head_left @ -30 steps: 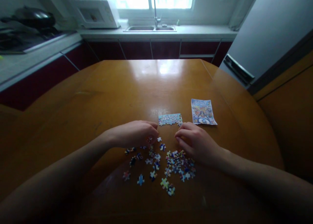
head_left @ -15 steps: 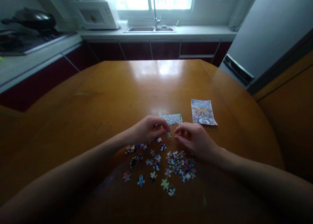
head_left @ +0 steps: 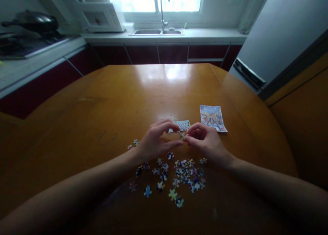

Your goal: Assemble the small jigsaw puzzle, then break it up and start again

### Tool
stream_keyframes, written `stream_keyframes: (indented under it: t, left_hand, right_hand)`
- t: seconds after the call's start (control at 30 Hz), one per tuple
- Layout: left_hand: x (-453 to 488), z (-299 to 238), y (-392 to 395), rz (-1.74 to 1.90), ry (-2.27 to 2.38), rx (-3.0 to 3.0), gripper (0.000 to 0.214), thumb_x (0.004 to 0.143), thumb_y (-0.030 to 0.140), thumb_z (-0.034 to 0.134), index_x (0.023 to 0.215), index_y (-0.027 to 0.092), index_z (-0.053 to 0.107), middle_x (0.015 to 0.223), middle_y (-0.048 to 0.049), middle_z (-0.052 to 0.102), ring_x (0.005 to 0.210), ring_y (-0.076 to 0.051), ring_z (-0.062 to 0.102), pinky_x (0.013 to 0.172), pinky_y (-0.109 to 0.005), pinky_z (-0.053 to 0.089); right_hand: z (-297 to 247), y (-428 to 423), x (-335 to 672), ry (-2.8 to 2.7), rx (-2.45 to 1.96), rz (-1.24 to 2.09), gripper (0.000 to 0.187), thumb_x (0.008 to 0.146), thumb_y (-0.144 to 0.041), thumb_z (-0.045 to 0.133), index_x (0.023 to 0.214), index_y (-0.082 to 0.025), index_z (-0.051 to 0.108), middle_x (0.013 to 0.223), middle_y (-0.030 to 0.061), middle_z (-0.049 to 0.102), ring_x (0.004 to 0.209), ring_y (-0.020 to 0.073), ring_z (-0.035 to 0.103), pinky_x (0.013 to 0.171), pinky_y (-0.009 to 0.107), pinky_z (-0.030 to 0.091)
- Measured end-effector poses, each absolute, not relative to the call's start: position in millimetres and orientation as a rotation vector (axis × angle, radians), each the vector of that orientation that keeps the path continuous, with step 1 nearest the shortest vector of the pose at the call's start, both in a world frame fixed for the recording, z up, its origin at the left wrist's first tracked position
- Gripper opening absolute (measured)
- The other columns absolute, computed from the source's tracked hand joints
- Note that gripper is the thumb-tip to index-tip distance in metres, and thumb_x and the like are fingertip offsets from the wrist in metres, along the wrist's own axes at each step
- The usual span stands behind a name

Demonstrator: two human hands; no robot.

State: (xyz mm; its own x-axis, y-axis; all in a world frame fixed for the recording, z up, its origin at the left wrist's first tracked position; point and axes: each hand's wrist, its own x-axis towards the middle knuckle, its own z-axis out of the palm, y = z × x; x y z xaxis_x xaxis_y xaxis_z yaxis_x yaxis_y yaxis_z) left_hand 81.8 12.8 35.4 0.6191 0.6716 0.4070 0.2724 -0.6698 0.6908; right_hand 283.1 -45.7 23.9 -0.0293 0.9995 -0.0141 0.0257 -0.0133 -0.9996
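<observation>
My right hand (head_left: 208, 142) pinches a small jigsaw puzzle piece (head_left: 182, 136) between thumb and fingertips, just above the table. Facing it from the left, my left hand (head_left: 160, 139) has its thumb and fingers parted, close to the piece but seemingly not gripping it. Right behind the fingertips lies the joined strip of puzzle (head_left: 181, 125), pale blue with lettering, partly covered by the left hand. A pile of loose puzzle pieces (head_left: 189, 173) spreads in front of both hands. More pieces lie left of it, including a blue one (head_left: 148, 191), and some are hidden by my left forearm.
A printed picture sheet (head_left: 212, 118) lies to the right of the strip on the brown wooden table (head_left: 115, 98). Beyond the table are a sink (head_left: 147, 32) with a tall tap, a microwave (head_left: 101, 17), a wok (head_left: 38, 21) and a fridge (head_left: 276, 33).
My right hand has moved slightly up and left and now holds a piece. The fingers of my left hand have spread from their closed pose. The piece between the hands has moved slightly right.
</observation>
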Motion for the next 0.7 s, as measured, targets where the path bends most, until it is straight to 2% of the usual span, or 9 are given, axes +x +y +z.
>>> stream_keyframes:
  t: [0.1, 0.2, 0.43, 0.7]
  left_hand:
    - [83.0, 34.9, 8.8, 0.97, 0.635, 2.408, 0.018, 0.084, 0.031, 0.075, 0.096, 0.02, 0.069, 0.092, -0.0038, 0.068, 0.09, -0.017, 0.059, 0.082, -0.031, 0.049]
    - [84.0, 31.9, 8.0, 0.99, 0.615, 2.446, 0.007, 0.089, 0.024, 0.068, 0.095, 0.022, 0.07, 0.089, -0.0026, 0.069, 0.086, -0.015, 0.058, 0.079, -0.029, 0.05]
    - [82.8, 26.3, 10.4, 0.993, 0.625, 2.44, 0.011, 0.088, 0.022, 0.068, 0.099, 0.022, 0.071, 0.093, -0.0024, 0.072, 0.087, -0.015, 0.059, 0.079, -0.03, 0.05]
    - [82.4, 24.2, 11.2, 1.002, 0.608, 2.433, 0.01, 0.087, 0.024, 0.07, 0.097, 0.023, 0.071, 0.093, -0.0013, 0.073, 0.085, -0.015, 0.059, 0.077, -0.029, 0.05]
  right_hand:
    - [24.4, -46.0, 283.0, -1.238, -1.199, 1.27, 0.02, 0.073, -0.028, 0.075, 0.086, -0.019, 0.063, 0.07, 0.0002, 0.067, 0.065, 0.0143, 0.063, 0.061, 0.029, 0.05]
    - [23.4, -47.0, 282.2, -1.28, -1.16, 1.272, 0.02, 0.075, -0.029, 0.074, 0.09, -0.018, 0.066, 0.076, 0.0026, 0.07, 0.07, 0.0151, 0.064, 0.066, 0.031, 0.052]
    - [21.2, -39.9, 290.8, -1.67, -1.187, 0.904, 0.01, 0.084, -0.027, 0.069, 0.09, -0.019, 0.071, 0.081, 0.0023, 0.068, 0.071, 0.0133, 0.06, 0.062, 0.028, 0.047]
    - [27.3, -32.6, 299.7, -1.876, -1.079, 0.843, 0.01, 0.086, -0.024, 0.069, 0.093, -0.019, 0.072, 0.082, 0.0029, 0.068, 0.073, 0.0136, 0.06, 0.066, 0.029, 0.047]
